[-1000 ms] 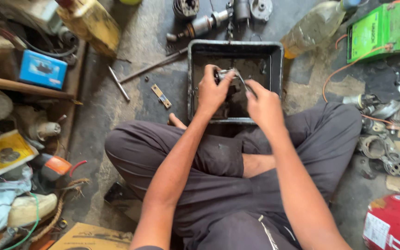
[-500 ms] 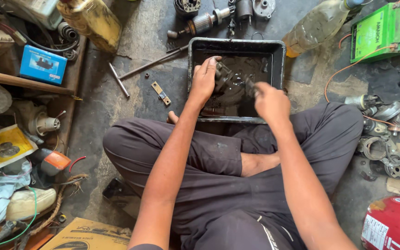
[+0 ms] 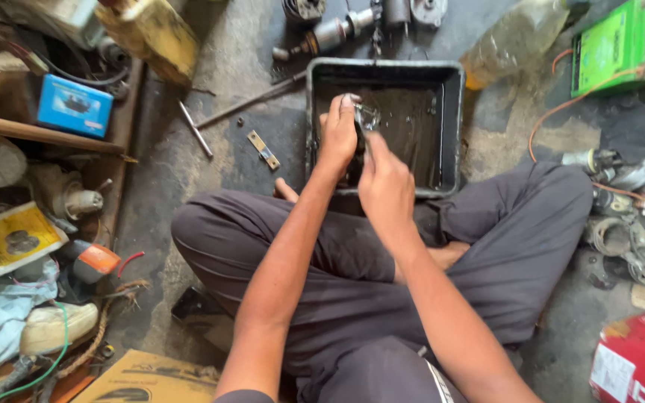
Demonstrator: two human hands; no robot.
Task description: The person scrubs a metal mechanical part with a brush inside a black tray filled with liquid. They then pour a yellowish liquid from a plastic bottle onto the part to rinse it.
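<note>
While sitting cross-legged at black tray, my left hand and right hand both grip small metal part over dark liquid. Part wet, washing seems underway, not yet set aside.

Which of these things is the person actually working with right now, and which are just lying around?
In use:
left hand
right hand
small metal part, held over the tray
dark tray with liquid in it

Lying about:
blue box
brass hinge
metal rod
green box
plastic bottle
motor parts
</note>
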